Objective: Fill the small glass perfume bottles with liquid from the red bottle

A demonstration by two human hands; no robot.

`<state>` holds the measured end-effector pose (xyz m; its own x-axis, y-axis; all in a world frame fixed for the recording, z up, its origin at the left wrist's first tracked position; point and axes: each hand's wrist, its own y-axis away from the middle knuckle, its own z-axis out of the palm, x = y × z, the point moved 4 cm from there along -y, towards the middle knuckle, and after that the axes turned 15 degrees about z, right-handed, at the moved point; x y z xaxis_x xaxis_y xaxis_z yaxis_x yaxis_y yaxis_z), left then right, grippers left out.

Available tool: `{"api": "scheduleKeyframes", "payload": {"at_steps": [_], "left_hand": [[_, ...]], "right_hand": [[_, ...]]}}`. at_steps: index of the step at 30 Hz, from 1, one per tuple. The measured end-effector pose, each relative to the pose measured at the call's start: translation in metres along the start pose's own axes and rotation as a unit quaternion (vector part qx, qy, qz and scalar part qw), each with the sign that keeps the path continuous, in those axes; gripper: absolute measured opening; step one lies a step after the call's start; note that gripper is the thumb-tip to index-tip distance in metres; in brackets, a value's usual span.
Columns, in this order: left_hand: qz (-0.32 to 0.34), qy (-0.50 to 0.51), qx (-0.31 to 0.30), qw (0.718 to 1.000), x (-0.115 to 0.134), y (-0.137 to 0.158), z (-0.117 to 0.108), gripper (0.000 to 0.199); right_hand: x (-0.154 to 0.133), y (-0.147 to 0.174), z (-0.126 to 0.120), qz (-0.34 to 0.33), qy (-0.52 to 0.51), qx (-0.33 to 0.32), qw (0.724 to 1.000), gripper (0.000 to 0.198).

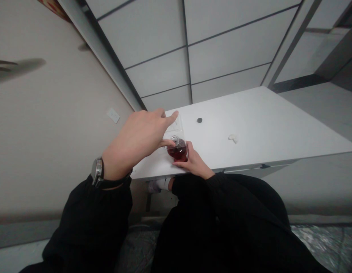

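Observation:
My right hand [196, 162] curls around a small rounded clear bottle [180, 153] holding dark red liquid, near the front left edge of the white tabletop. Over it reaches my left hand [141, 134], a watch on its wrist. Its index finger stretches along the far side of a clear, square-edged piece [176, 126], and its thumb lies by the bottle's round mouth. The clear piece appears to sit between that thumb and finger. Where it ends and the bottle begins is hard to see. My other left fingers are hidden.
On the white table [263, 121] lie a small dark round cap [199, 120] and a crumpled white scrap [233, 138]. White panelled sliding doors [161, 49] rise behind the table. At left is a wall with a socket plate [113, 115].

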<state>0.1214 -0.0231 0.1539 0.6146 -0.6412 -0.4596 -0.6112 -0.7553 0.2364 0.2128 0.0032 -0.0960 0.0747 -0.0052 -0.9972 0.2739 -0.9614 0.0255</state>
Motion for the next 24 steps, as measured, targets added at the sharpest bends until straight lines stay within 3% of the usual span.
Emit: {"api": "scheduleKeyframes", "payload": {"at_steps": [3, 8, 12, 24], "left_hand": [[0.0, -0.002, 0.0, 1.0, -0.0006, 0.0, 0.0007, 0.077], [-0.001, -0.004, -0.003, 1.0, 0.0, 0.0003, 0.0, 0.077], [-0.002, -0.001, -0.004, 1.0, 0.0005, 0.0, -0.001, 0.077], [0.0, 0.006, -0.008, 1.0, -0.0006, -0.0004, 0.0013, 0.077]], "right_hand": [[-0.0007, 0.0005, -0.0002, -0.002, -0.004, 0.0, 1.0, 0.085], [-0.0023, 0.0008, -0.0013, 0.005, 0.013, 0.0, 1.0, 0.073], [-0.0034, 0.0007, -0.0028, 0.009, 0.019, 0.004, 1.0, 0.081], [-0.0035, 0.0004, -0.0032, 0.002, 0.023, -0.009, 1.0, 0.076]]}}
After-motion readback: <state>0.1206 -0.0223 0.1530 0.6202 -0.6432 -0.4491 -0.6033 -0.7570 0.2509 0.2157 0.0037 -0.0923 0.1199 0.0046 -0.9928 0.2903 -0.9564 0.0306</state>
